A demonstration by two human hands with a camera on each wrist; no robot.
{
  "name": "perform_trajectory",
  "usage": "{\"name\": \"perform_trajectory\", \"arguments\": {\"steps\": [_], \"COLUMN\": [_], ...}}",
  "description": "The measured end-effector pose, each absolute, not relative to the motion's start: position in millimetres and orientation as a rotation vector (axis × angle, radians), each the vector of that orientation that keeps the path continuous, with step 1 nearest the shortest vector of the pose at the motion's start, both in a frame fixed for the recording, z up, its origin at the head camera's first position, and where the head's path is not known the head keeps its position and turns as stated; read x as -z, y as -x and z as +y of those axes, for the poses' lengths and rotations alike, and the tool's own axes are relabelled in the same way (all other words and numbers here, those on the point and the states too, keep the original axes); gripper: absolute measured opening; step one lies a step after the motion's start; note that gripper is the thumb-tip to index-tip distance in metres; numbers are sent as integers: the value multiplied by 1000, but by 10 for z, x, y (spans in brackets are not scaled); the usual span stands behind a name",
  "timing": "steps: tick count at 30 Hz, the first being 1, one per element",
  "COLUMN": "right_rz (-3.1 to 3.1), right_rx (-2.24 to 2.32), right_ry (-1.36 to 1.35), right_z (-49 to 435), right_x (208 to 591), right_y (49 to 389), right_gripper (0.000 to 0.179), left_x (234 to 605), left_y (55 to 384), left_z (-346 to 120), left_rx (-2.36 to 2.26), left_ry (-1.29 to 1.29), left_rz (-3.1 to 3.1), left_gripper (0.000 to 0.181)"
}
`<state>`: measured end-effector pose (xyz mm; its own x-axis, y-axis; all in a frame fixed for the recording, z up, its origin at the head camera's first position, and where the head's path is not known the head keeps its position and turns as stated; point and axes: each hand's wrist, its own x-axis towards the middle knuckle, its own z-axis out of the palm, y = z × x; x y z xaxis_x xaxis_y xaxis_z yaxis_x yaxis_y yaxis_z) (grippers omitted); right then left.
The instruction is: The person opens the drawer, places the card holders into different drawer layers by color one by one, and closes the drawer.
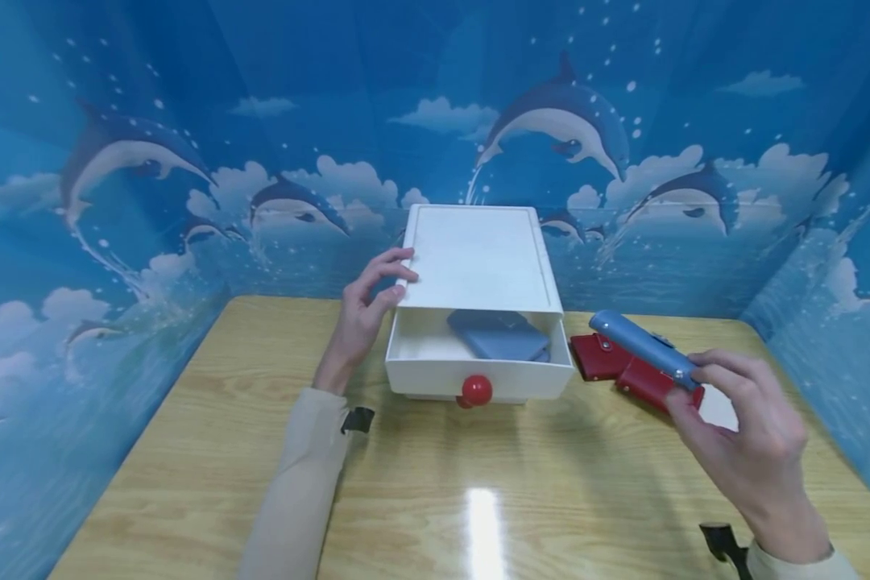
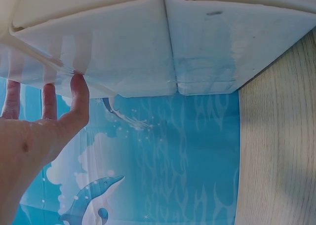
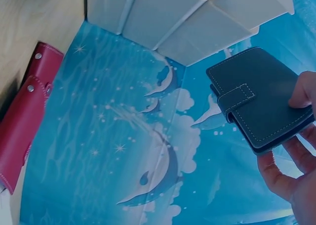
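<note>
In the head view my left hand rests with straight fingers against the left side of a white drawer box. Its drawer stands pulled out, with a red round knob on the front. Inside lie flat blue card holders. My right hand pinches a blue card holder by its near end, raised beside the drawer. The right wrist view shows this card holder with a strap snapped over its edge, thumb on one face and fingers beneath.
Two red card holders lie on the wooden table right of the drawer, below the right hand. A white item shows partly behind that hand. A dolphin-print curtain encloses the table at the back and sides.
</note>
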<state>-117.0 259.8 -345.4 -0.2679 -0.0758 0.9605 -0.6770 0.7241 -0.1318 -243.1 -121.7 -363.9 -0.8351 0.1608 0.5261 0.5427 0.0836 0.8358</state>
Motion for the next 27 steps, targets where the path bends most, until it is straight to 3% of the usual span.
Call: {"name": "perform_trajectory", "arguments": {"steps": [27], "right_rz": [-1475], "right_rx": [-736], "right_ry": [-786], "right_z": [2121], "right_x": [3301], "right_y": [1074], "right_gripper": [28], "left_x": [3643], "left_y": [2440], "left_z": [-1222], "left_rx": [1794], "left_ry": [698], "left_rz": [-2084], "left_gripper": [27]}}
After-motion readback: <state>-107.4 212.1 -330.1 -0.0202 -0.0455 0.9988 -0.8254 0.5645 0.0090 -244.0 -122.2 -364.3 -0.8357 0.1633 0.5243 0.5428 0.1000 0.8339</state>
